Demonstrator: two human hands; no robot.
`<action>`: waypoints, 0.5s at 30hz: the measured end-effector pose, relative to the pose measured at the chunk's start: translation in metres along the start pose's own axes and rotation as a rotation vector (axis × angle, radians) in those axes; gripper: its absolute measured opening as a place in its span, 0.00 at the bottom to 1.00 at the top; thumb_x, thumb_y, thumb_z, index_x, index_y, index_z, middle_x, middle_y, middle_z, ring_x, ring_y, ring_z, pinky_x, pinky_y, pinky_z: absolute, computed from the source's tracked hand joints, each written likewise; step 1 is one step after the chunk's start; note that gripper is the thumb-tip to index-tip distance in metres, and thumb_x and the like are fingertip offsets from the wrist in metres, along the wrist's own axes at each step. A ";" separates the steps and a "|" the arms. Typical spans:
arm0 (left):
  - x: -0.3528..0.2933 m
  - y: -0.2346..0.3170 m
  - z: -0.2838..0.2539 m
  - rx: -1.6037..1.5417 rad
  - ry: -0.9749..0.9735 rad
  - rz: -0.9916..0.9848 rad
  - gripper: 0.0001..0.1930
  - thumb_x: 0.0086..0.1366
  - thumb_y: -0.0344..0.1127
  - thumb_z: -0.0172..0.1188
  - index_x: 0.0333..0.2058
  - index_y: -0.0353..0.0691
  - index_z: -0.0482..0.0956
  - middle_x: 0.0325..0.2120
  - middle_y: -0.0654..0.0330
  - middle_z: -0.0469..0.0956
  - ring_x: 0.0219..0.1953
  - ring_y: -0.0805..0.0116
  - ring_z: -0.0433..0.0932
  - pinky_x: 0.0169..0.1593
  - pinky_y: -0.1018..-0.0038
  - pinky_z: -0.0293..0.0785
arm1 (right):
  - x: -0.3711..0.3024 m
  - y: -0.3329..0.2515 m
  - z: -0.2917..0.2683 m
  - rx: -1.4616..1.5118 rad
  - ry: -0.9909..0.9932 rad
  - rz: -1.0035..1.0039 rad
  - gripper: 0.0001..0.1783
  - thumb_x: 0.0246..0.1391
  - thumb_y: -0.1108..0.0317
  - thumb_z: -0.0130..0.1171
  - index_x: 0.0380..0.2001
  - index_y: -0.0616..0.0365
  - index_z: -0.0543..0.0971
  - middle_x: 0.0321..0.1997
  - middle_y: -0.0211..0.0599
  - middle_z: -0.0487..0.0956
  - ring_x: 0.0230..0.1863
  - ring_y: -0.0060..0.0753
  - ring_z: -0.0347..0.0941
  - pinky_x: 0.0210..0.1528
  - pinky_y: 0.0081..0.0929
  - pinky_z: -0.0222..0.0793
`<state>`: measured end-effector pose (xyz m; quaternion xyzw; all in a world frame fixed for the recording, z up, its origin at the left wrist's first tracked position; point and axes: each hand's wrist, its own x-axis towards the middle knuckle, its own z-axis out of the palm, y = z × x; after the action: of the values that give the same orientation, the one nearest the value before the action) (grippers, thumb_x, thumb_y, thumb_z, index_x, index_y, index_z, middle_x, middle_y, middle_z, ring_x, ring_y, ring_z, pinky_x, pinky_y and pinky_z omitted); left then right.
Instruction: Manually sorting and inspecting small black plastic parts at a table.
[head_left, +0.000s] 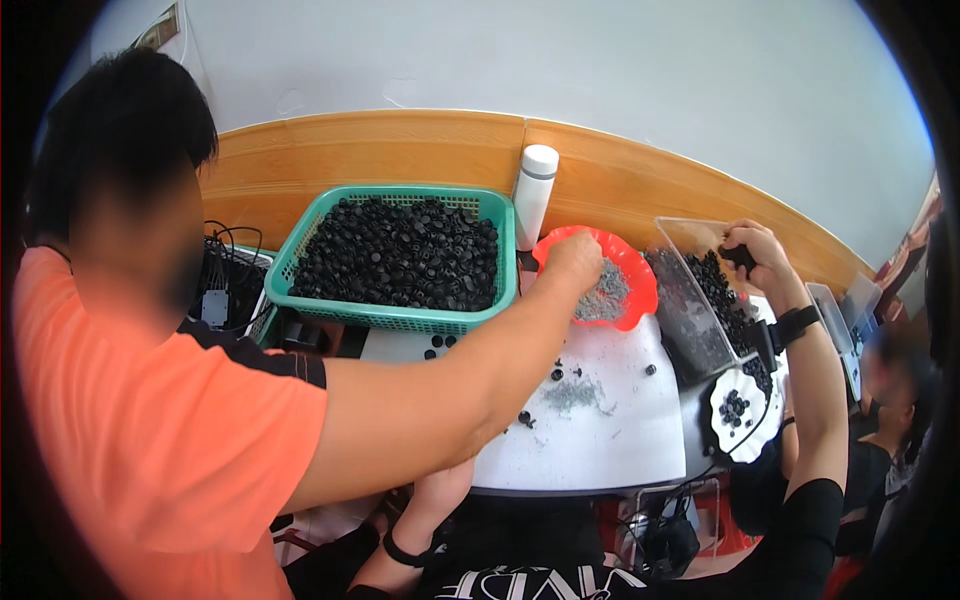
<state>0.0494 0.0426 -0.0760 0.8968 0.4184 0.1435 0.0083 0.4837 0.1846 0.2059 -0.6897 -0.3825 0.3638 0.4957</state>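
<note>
My right hand [762,258] is at the far wall of a clear plastic box [690,325] on the right. Its fingers are curled round a dark lump of small black plastic parts [738,257]. More black parts [715,290] lie in the box below it. My left hand [443,492] is low in front of me, close to the table's front edge. A co-worker's forearm crosses above it and hides its fingers. That co-worker's own hand [575,260] reaches into a red scalloped bowl [645,300] holding grey shavings [603,297].
A green basket [400,318] heaped with black caps stands at the back left. Behind the bowl is a white bottle [536,190]. Grey shavings [580,395] and loose black parts lie on the white tabletop [620,450]. A white scalloped dish [745,445] holds several black pieces.
</note>
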 end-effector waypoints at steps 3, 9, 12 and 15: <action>-0.025 0.016 -0.064 -0.991 0.584 -0.506 0.21 0.60 0.26 0.64 0.52 0.28 0.74 0.49 0.49 0.78 0.52 0.59 0.75 0.57 0.67 0.68 | -0.061 0.005 0.064 0.086 -0.265 0.026 0.13 0.43 0.78 0.60 0.36 0.55 0.76 0.25 0.37 0.75 0.16 0.29 0.72 0.09 0.22 0.57; -0.022 0.023 -0.081 -0.788 0.587 -0.412 0.25 0.56 0.29 0.67 0.52 0.28 0.73 0.48 0.43 0.76 0.54 0.47 0.73 0.59 0.60 0.65 | -0.144 0.080 0.175 0.076 -0.563 0.145 0.13 0.38 0.79 0.65 0.33 0.59 0.79 0.23 0.41 0.80 0.14 0.30 0.74 0.08 0.25 0.60; -0.023 0.019 -0.073 -0.692 0.542 -0.368 0.27 0.55 0.31 0.69 0.53 0.28 0.72 0.49 0.41 0.75 0.54 0.43 0.72 0.59 0.58 0.65 | -0.162 0.109 0.225 0.001 -0.590 0.032 0.17 0.34 0.80 0.63 0.34 0.62 0.80 0.21 0.36 0.78 0.14 0.26 0.73 0.10 0.22 0.57; -0.030 0.013 -0.069 -0.670 0.523 -0.359 0.29 0.55 0.32 0.69 0.54 0.27 0.70 0.50 0.39 0.74 0.55 0.41 0.71 0.59 0.57 0.65 | -0.169 0.117 0.262 -0.296 -0.692 -0.151 0.20 0.39 0.74 0.67 0.40 0.62 0.81 0.28 0.38 0.81 0.23 0.32 0.78 0.20 0.28 0.70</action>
<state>0.0228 0.0043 -0.0155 0.6916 0.4859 0.4886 0.2166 0.1970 0.1153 0.0505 -0.5603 -0.6253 0.4783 0.2576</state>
